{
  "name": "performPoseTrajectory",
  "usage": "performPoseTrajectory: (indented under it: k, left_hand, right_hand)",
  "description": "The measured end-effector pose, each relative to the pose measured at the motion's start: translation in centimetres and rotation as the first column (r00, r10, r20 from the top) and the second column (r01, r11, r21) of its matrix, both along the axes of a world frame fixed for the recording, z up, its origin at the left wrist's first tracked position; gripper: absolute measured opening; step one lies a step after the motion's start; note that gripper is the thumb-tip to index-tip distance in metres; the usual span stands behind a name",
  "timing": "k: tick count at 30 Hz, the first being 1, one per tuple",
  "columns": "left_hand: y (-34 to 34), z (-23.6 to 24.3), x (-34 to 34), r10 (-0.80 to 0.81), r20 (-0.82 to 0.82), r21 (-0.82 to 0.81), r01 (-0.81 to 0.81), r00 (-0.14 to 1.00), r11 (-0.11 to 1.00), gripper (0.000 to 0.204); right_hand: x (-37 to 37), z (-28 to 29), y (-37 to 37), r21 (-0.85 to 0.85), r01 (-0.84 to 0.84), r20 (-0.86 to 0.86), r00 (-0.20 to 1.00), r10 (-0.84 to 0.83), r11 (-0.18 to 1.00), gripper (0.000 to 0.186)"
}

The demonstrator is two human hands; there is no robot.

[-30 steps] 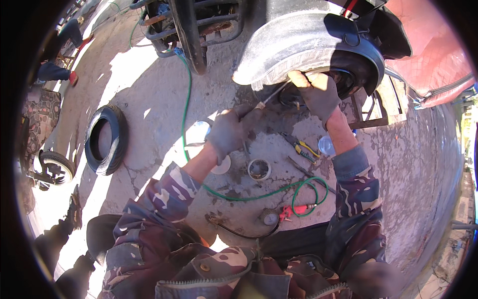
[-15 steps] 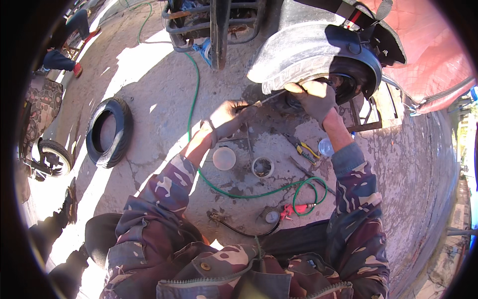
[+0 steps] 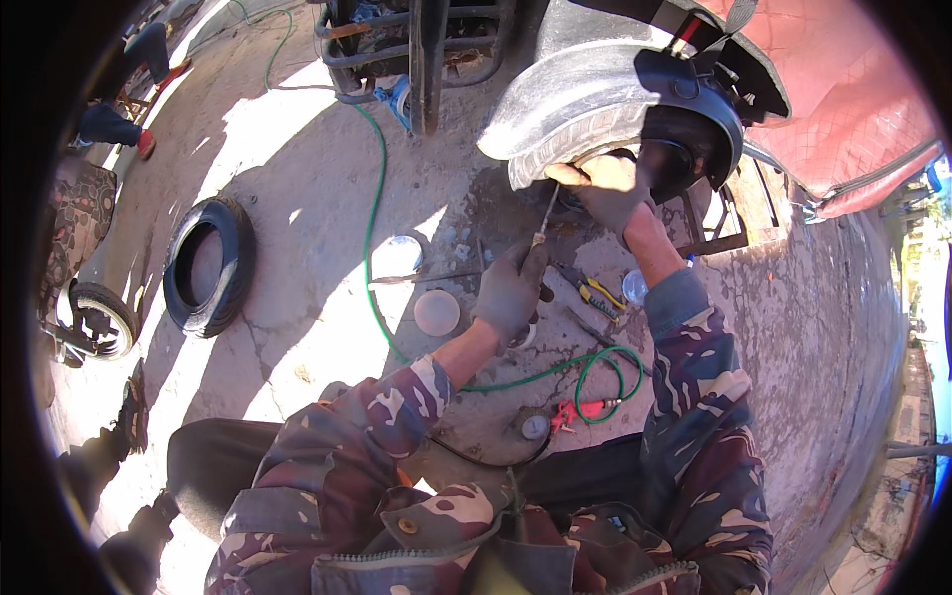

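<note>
My left hand (image 3: 511,291) is closed around the handle of a screwdriver (image 3: 546,216). Its thin metal shaft runs up to the lower edge of a tyre (image 3: 557,151). That tyre sits on a wheel under a grey fender (image 3: 565,84). My right hand (image 3: 607,190) grips the tyre's edge, its thumb beside the shaft's upper end. The screwdriver's tip is hidden there. Below my hands lie yellow-handled pliers (image 3: 601,294) and a dark bar (image 3: 587,325). A small pot (image 3: 523,339) is mostly covered by my left hand.
A loose tyre (image 3: 210,266) lies at the left. A green hose (image 3: 377,198) loops across the ground to a red air gun (image 3: 573,413) with a gauge (image 3: 535,426). Round lids (image 3: 436,312), a metal rack (image 3: 426,59) and a red cover (image 3: 843,109) surround the work. Another person's leg (image 3: 109,126) shows far left.
My left hand has swung right and nearer to me, turning the screwdriver from a flat slant to nearly upright. My right hand stays at the tyre. The whole view has shifted slightly.
</note>
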State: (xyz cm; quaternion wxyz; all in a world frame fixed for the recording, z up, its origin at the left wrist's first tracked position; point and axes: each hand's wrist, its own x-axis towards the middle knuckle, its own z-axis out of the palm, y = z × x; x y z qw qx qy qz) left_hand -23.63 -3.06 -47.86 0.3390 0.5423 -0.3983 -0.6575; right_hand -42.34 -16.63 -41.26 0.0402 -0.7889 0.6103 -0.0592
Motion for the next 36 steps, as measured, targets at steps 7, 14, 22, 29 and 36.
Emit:
performPoseTrajectory:
  k: [7,14,22,29,36]
  left_hand:
    - [-5.5,3.4,8.3,-0.285,0.315,-0.039,0.313,0.905,0.949,0.046]
    - [-2.3,4.9,6.7,-0.228,-0.124,0.154,0.246,0.966,0.957,0.053]
    - [0.2,5.5,6.6,-0.153,0.337,-0.141,0.211,0.929,0.967,0.049]
    - [-2.3,4.8,7.9,-0.152,0.386,-0.204,0.245,0.910,0.948,0.048]
    - [-2.6,7.5,8.5,-0.188,0.444,-0.121,0.267,0.876,0.956,0.046]
  right_hand:
    - [-1.5,0.8,0.1,0.037,-0.008,0.144,0.990,0.002,0.999,0.055]
    - [-2.7,2.0,0.3,0.003,0.087,0.610,0.789,-0.071,0.996,0.048]
    - [-2.0,3.0,1.1,-0.009,0.049,0.596,0.802,-0.034,0.999,0.044]
    - [-2.4,2.9,0.7,0.052,0.045,0.565,0.822,-0.067,0.998,0.038]
    - [-2.3,2.4,0.5,0.015,0.043,0.641,0.766,-0.043,0.999,0.048]
